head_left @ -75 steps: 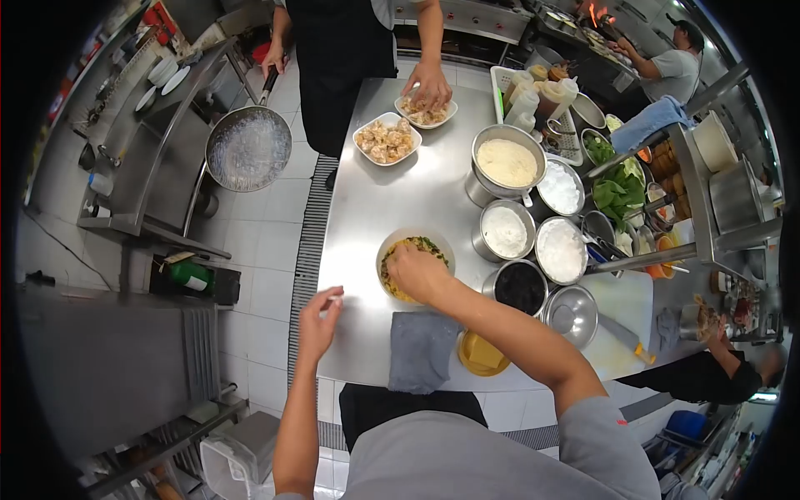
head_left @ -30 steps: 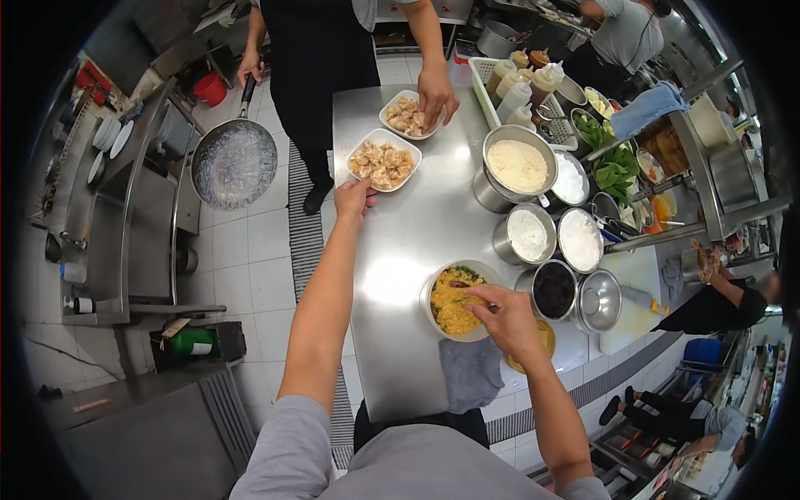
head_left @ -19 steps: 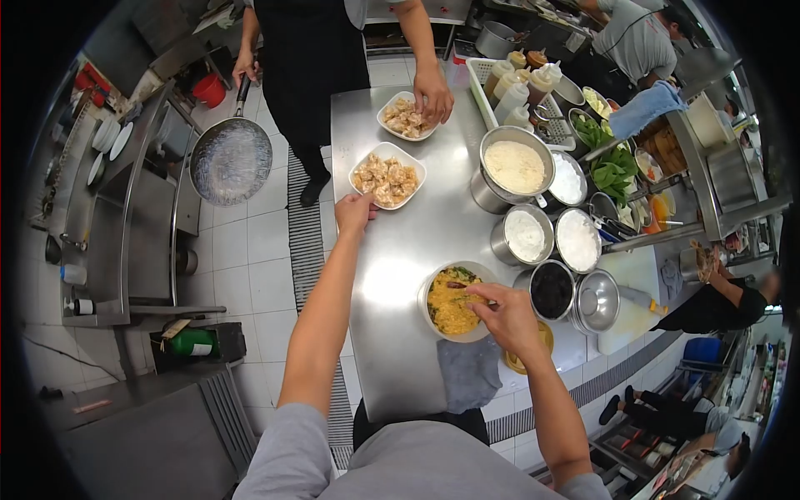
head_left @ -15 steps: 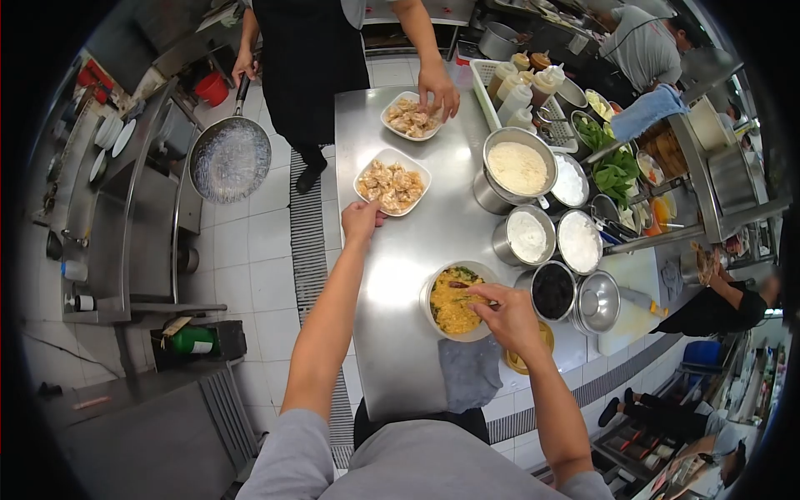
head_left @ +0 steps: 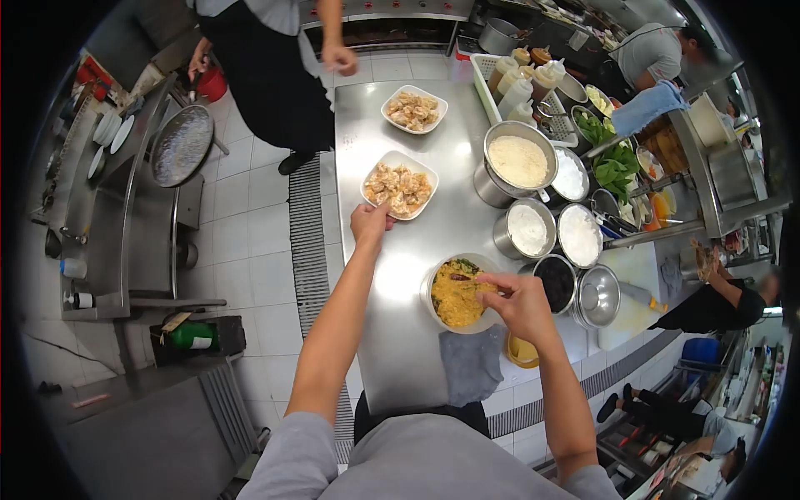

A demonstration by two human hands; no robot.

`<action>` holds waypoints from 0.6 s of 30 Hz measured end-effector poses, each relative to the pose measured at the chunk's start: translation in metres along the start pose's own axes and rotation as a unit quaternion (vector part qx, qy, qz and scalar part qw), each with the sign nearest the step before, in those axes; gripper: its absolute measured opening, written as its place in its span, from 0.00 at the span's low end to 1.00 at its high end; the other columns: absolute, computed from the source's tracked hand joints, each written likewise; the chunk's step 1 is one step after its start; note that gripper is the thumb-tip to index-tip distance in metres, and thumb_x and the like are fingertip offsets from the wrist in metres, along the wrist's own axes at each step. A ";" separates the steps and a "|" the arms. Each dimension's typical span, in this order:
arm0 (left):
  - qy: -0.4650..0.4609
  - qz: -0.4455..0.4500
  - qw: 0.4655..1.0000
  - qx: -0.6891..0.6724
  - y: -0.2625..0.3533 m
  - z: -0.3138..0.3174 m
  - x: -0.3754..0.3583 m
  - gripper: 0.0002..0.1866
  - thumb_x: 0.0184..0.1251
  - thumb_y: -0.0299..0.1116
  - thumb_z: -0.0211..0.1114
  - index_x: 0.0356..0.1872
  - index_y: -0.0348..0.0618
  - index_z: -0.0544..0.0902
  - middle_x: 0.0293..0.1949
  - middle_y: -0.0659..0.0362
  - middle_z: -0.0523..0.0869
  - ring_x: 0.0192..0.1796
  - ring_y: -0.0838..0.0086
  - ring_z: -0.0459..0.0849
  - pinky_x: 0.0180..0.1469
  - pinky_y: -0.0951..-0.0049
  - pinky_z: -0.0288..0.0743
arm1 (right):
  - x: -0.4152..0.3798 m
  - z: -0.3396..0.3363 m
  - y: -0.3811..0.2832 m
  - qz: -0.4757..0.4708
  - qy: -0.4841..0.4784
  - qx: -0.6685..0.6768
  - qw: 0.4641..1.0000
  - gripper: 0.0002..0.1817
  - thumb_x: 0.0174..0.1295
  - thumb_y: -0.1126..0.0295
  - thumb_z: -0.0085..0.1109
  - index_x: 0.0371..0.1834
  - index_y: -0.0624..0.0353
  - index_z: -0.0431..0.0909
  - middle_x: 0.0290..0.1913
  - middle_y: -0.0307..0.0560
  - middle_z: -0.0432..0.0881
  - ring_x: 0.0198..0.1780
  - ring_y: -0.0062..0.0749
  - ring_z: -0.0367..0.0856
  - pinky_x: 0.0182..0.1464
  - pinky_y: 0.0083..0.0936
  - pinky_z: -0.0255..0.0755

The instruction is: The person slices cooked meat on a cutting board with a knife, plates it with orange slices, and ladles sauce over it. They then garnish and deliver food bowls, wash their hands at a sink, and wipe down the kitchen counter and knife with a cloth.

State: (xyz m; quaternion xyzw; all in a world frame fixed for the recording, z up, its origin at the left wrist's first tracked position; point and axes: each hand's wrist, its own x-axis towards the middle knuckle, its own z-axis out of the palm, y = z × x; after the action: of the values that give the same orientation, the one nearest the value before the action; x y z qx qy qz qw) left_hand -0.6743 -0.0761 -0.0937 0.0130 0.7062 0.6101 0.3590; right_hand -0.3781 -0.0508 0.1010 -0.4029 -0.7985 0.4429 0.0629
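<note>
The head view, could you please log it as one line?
left hand: holding near white dish by rim | right hand: over bowl of yellow mixture | far white dish: untouched

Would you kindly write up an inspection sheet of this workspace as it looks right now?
Surface: steel table, glare on its bare part.
Job's things: bowl with yellow mixture; near dish with pale tan pieces.
Clutter: grey cloth beside the bowl; far dish; powder containers and squeeze bottles along the right.
Hands: left hand grips the near dish's edge; right hand is over the bowl, whether holding anything unclear.
Cables: thin dark line at far left, possibly a cord.
Surroundings: co-worker holding a pan beyond the table's far left corner; tiled floor.
</note>
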 end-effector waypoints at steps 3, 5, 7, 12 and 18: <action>0.003 -0.006 1.000 0.018 -0.009 -0.009 -0.019 0.10 0.61 0.31 0.69 0.33 0.44 0.74 0.27 0.53 0.90 0.24 0.77 0.84 0.24 0.79 0.69 | 0.014 -0.016 -0.022 0.019 -0.032 0.020 0.999 0.16 0.60 0.72 0.71 0.52 0.61 0.88 0.33 0.51 0.90 0.31 0.24 0.85 0.37 0.25 0.78; -0.011 -0.001 1.000 -0.001 -0.018 -0.018 -0.035 0.11 0.62 0.32 0.69 0.34 0.44 0.73 0.28 0.53 0.90 0.25 0.77 0.85 0.24 0.79 0.70 | 0.032 -0.019 -0.038 -0.033 -0.046 0.109 0.992 0.15 0.62 0.71 0.70 0.52 0.63 0.88 0.30 0.50 0.89 0.30 0.20 0.82 0.35 0.24 0.76; -0.011 -0.006 1.000 0.005 -0.028 -0.025 -0.050 0.10 0.63 0.33 0.69 0.35 0.44 0.74 0.29 0.53 0.90 0.27 0.77 0.85 0.26 0.78 0.71 | 0.058 -0.017 -0.060 -0.059 -0.059 0.066 0.994 0.16 0.62 0.70 0.70 0.52 0.62 0.88 0.30 0.50 0.89 0.30 0.21 0.83 0.36 0.24 0.77; -0.064 -0.048 0.997 -0.005 -0.032 -0.039 -0.090 0.16 0.63 0.28 0.68 0.49 0.34 0.78 0.37 0.48 0.92 0.33 0.73 0.89 0.43 0.74 0.80 | 0.140 0.021 -0.063 -0.139 -0.061 -0.127 0.980 0.16 0.60 0.69 0.70 0.49 0.64 0.89 0.35 0.56 0.90 0.35 0.35 0.89 0.43 0.30 0.81; -0.098 -0.021 0.995 0.013 -0.036 -0.078 -0.123 0.28 0.65 0.32 0.69 0.64 0.33 0.76 0.45 0.51 0.92 0.37 0.72 0.89 0.51 0.73 0.78 | 0.198 0.066 -0.041 -0.169 -0.040 -0.186 0.967 0.13 0.58 0.73 0.65 0.45 0.63 0.90 0.41 0.63 0.89 0.44 0.53 0.89 0.51 0.39 0.82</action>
State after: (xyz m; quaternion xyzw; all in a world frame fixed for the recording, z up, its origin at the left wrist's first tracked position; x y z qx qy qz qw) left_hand -0.6085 -0.2082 -0.0647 0.0624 0.6757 0.5892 0.4387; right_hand -0.5648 0.0325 0.0414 -0.2485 -0.9253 0.2850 0.0289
